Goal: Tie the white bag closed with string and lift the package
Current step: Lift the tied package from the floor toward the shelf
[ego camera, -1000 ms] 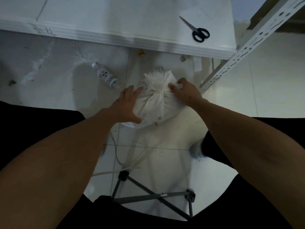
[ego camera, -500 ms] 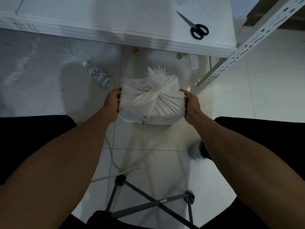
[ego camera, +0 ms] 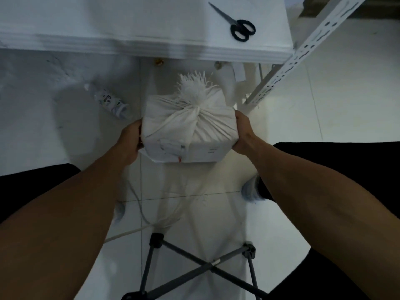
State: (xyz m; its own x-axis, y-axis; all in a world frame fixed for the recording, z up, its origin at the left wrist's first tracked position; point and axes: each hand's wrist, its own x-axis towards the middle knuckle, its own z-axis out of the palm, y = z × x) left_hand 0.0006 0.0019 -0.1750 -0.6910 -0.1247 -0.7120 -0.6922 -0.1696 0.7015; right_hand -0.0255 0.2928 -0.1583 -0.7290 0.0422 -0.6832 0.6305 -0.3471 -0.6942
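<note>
My left hand (ego camera: 132,138) is pressed flat against the left side of the white bag (ego camera: 189,131), fingers wrapped round its far edge, and my right hand (ego camera: 243,132) mirrors it on the right side, palm in and fingers curled over the corner. Both are closed on the package, with nothing else in them. It sits straight ahead of me between the two palms, equally near to each, its longer side running left to right across my view. The gathered neck with its string knot (ego camera: 195,109) faces up and slightly away, the frayed tuft (ego camera: 193,87) pointing toward the table (ego camera: 138,46). My forearms reach forward and converge, elbows out by my knees. I judge the tying done and the lift under way; whether the bottom has left the floor (ego camera: 324,115) I cannot tell. The scissors (ego camera: 238,24) lie on the table, well clear.
</note>
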